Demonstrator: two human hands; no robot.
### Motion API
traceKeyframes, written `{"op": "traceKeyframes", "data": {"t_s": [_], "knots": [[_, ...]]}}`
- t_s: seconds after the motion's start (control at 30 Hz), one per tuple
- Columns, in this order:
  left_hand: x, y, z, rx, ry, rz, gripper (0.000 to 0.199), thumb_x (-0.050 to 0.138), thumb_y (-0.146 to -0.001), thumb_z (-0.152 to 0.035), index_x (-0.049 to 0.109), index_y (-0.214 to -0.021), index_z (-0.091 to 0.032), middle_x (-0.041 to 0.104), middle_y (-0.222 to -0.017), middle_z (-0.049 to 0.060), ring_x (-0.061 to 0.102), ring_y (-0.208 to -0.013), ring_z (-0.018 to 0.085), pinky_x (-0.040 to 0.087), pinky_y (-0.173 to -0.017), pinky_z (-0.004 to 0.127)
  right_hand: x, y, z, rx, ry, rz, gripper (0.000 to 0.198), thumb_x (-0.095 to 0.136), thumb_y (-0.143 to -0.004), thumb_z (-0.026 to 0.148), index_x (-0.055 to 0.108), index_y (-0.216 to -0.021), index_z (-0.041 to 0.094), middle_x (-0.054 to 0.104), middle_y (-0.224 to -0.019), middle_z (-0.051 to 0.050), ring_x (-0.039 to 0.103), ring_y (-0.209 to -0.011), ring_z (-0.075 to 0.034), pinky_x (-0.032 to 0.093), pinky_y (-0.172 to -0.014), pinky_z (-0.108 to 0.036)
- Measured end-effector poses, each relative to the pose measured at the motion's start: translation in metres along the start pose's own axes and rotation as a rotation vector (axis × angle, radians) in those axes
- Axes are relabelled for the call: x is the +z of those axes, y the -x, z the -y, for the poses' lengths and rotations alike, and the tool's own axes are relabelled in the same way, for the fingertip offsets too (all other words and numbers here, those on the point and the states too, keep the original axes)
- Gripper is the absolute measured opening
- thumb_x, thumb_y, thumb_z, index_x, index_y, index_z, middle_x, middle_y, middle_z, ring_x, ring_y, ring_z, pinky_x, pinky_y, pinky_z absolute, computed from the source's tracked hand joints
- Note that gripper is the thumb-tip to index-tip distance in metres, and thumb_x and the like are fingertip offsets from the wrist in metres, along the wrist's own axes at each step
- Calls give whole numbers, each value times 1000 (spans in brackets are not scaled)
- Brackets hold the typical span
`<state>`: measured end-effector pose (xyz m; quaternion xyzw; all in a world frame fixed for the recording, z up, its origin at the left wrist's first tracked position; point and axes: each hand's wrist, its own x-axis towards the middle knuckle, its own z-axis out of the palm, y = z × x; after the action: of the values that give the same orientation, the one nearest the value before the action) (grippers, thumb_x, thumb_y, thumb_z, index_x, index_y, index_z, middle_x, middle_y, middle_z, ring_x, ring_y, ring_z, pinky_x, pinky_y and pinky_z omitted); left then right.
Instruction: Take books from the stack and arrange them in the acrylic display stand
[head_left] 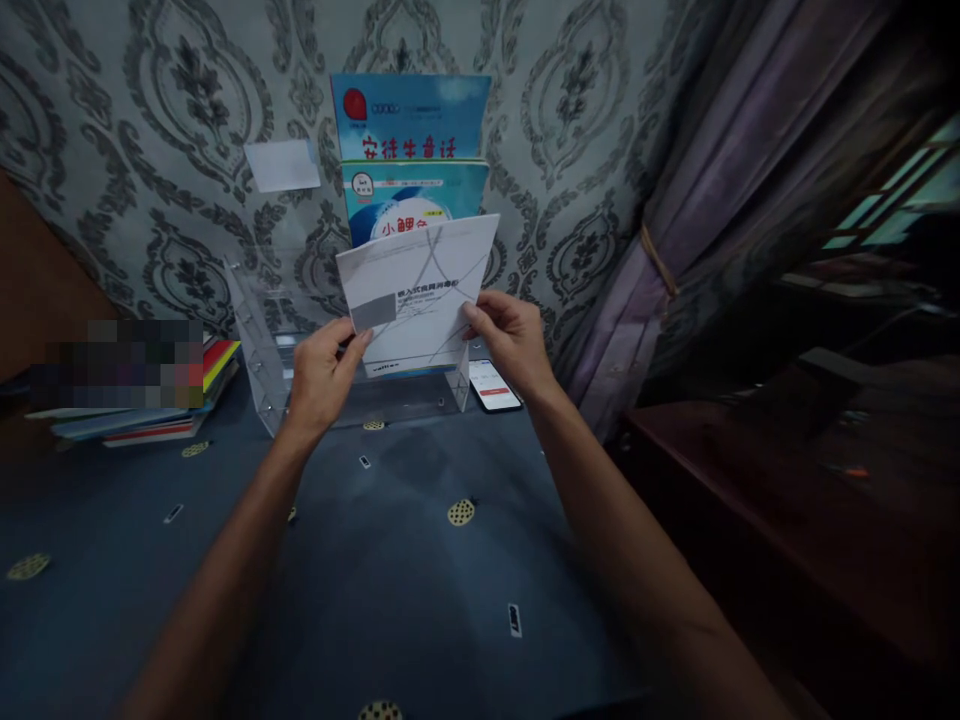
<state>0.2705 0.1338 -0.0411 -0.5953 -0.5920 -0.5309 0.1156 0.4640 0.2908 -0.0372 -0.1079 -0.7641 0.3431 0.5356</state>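
A white booklet (pixel 420 320) with dark Chinese print and a grey block is held up between my two hands, slightly tilted. My left hand (pixel 326 365) pinches its lower left edge. On its right edge, my right hand (pixel 514 335) has thumb and fingers closed. Right behind the booklet stands a clear acrylic rack (pixel 259 340). Two books rise upright there, a teal book (pixel 469 195) in front and a taller blue book (pixel 450 110) at the back. The booklet hides their lower parts and much of the rack.
A lit phone (pixel 495 385) lies by the rack's right side. Stacked books (pixel 157 425) are at the left, partly pixelated. A white card (pixel 283 165) shows before the patterned wall. Dark blue cloth (pixel 420 600) with pineapple prints covers the table. A tied purple curtain (pixel 675 190) hangs right.
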Motion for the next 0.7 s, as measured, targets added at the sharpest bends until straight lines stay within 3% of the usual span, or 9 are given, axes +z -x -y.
{"op": "traceKeyframes", "data": {"t_s": [0.2,0.4,0.7], "knots": [[4,2,9,31,-74,20,32,54,-94,-39,59,-69,-20,56,-67,-1,49,-64,14,36,-63,28,-5,2,-7,30,17,78,47,64,-87,66,71,-89,19,65,-77,-1,58,-66,-14,55,-63,-29],[10,5,15,-8,-111,55,29,52,-94,-40,64,-75,-20,58,-68,0,50,-65,16,35,-64,28,-11,2,-14,126,33,175,35,63,-90,52,71,-88,18,66,-77,-2,62,-72,-16,57,-68,-31],[23,13,29,-47,-106,107,29,54,-93,-36,62,-70,-20,58,-70,1,53,-66,16,34,-65,29,-15,4,-34,186,148,240,25,64,-91,41,73,-87,18,69,-78,-4,67,-76,-19,57,-74,-31]]}}
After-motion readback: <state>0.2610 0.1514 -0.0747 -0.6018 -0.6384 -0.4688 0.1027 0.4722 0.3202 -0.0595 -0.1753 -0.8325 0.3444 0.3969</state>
